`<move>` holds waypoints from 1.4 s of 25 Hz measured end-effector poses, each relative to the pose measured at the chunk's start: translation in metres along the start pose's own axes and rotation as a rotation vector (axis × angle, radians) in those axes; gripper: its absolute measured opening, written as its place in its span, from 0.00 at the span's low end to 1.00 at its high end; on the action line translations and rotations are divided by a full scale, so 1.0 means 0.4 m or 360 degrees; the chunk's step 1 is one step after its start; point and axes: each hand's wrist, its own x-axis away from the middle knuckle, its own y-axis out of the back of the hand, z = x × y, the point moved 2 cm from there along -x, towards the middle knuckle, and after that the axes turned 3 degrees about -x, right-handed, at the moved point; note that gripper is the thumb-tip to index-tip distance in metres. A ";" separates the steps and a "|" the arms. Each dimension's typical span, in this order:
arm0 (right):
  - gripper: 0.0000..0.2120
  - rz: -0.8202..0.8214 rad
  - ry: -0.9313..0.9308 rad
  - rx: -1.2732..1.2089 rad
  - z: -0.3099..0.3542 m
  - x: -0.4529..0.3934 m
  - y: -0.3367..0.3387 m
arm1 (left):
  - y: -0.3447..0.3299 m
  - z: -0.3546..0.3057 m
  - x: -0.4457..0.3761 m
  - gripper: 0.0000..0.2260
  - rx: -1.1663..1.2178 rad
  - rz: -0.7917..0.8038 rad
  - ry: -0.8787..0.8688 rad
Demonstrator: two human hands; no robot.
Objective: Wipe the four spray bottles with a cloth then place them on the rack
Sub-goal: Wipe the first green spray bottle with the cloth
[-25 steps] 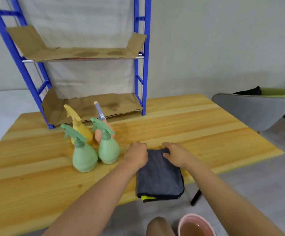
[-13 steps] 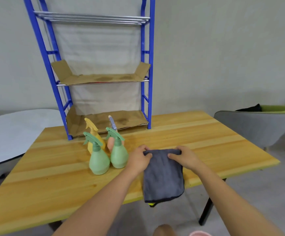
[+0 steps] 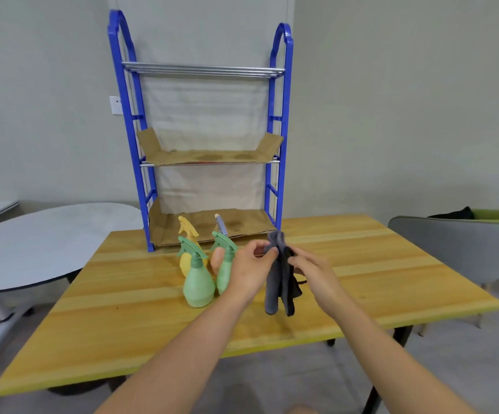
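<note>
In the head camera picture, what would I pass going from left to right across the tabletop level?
Round grey table → yellow spray bottle → nearer green spray bottle → left hand → grey cloth → right hand → grey chair.

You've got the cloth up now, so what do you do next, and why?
Probably the left hand lets go and reaches for the nearest green spray bottle. Both hands pinch the grey cloth, lifted off the table, and all four bottles stand unwiped before the rack.
</note>
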 end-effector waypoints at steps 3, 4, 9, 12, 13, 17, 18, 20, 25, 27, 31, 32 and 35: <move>0.19 0.0081 0.0114 0.0078 -0.011 0.010 -0.033 | 0.046 -0.003 -0.003 0.07 0.0336 0.0104 0.0147; 0.18 0.0087 0.0199 0.0164 -0.020 0.009 -0.046 | 0.062 -0.002 -0.005 0.08 0.0435 0.0148 0.0195; 0.22 0.0133 0.0412 0.0423 -0.069 0.006 -0.111 | 0.124 0.022 -0.007 0.06 0.0296 0.0170 0.0173; 0.23 0.0006 0.0495 0.0432 -0.101 0.018 -0.148 | 0.147 0.035 -0.008 0.07 0.0316 0.0136 0.0224; 0.22 -0.0063 0.0521 0.0393 -0.110 0.021 -0.160 | 0.153 0.036 -0.008 0.07 0.0310 0.0138 0.0226; 0.20 -0.0242 0.0544 0.0305 -0.133 0.014 -0.192 | 0.167 0.046 -0.018 0.07 0.0305 0.0162 0.0244; 0.20 -0.0246 0.0576 0.0332 -0.135 0.012 -0.195 | 0.169 0.047 -0.018 0.07 0.0345 0.0179 0.0254; 0.20 -0.0211 0.0591 0.0351 -0.138 0.005 -0.201 | 0.173 0.046 -0.020 0.06 0.0418 0.0239 0.0277; 0.21 -0.0278 0.0580 0.0363 -0.168 -0.025 -0.190 | 0.204 0.041 -0.052 0.08 0.0247 0.0492 0.0262; 0.19 -0.0271 0.0617 0.0480 -0.171 -0.038 -0.175 | 0.238 0.004 -0.098 0.09 -0.0420 0.0376 -0.0074; 0.14 -0.0148 0.0747 0.0780 -0.158 -0.062 -0.135 | 0.270 -0.064 -0.226 0.13 -0.1676 0.0465 -0.0688; 0.13 -0.0084 0.0785 0.0854 -0.159 -0.069 -0.130 | 0.264 -0.057 -0.256 0.15 -0.1919 0.0618 -0.0677; 0.14 0.0123 0.0879 0.1073 -0.176 -0.082 -0.125 | 0.246 -0.024 -0.312 0.18 -0.2218 0.0979 -0.0502</move>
